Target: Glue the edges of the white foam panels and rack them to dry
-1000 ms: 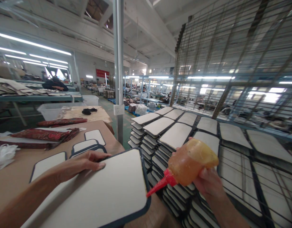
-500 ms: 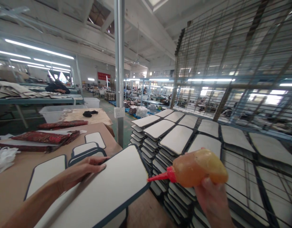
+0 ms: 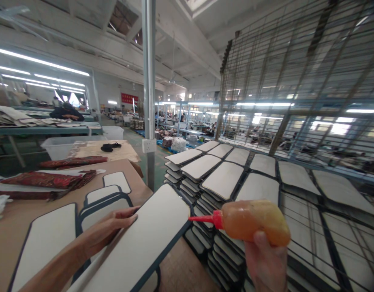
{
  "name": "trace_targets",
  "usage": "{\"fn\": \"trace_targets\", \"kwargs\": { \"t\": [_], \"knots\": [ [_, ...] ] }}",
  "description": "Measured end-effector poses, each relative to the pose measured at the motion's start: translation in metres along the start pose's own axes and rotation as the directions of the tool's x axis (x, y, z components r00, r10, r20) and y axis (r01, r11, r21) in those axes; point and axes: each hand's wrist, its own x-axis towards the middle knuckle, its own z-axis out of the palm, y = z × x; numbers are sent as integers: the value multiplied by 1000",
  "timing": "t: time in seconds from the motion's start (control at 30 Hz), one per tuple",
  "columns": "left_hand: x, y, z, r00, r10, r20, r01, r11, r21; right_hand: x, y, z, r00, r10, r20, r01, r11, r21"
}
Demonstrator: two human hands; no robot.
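Observation:
My left hand [image 3: 115, 225] grips the near-left long edge of a cream panel with a dark border [image 3: 153, 231], thumb on top and fingers closed at its edge. The panel is tilted above the table. My right hand [image 3: 266, 255] is wrapped round a squeeze bottle of amber liquid [image 3: 250, 222], held on its side. Its red nozzle [image 3: 203, 218] points left, the tip at the panel's right corner on the border. A thin yellowish line shows along that panel edge. More dark-edged cream panels [image 3: 48, 239] lie on the table under and beside my left arm.
Stacked wire racks of similar panels [image 3: 225, 178] stand to the right, with a raised wire grid [image 3: 296, 73] behind. A metal post [image 3: 149, 93] with a socket rises ahead. Patterned red fabric [image 3: 47, 179] lies on the brown table [image 3: 144, 172]. A person [image 3: 67, 112] works far left.
The bottle's nozzle tip has moved slightly up along the panel's corner, and the bottle is now more level. The view has shifted slightly to the right.

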Motion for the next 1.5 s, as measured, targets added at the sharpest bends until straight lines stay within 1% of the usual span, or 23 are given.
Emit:
{"fn": "trace_targets", "kwargs": {
  "t": [0.2,0.37,0.5,0.7,0.83,1.0,1.13,1.33,1.5],
  "knots": [
    [3,-4,5,1000,9,-20,-10,1000,-15,0,4,-2,1000,-27,4,27,1000,11],
    [1,-5,8,1000,15,-13,-15,1000,-3,-1,4,2,1000,-24,2,24,1000,15],
    [2,-7,8,1000,18,-15,-18,1000,-4,-1,5,4,1000,1,-25,-1,1000,19],
    [8,-12,4,1000,20,-14,-20,1000,16,-3,6,5,998,52,-20,-52,998,20],
    [9,-12,5,1000,22,-16,-22,999,23,-5,9,7,998,66,-4,-66,998,7],
    [12,-13,7,1000,20,-20,-21,999,-24,-5,14,6,999,25,-48,-26,1000,-17],
    [15,-14,8,1000,20,-20,-21,999,-44,-8,15,6,999,35,-25,-36,999,-22],
    [16,-9,14,997,11,-75,-14,999,-38,-12,14,10,998,48,31,-47,998,-31],
    [18,-9,15,996,12,-85,-16,998,-53,-16,14,11,998,37,46,-35,999,-26]
  ]
}}
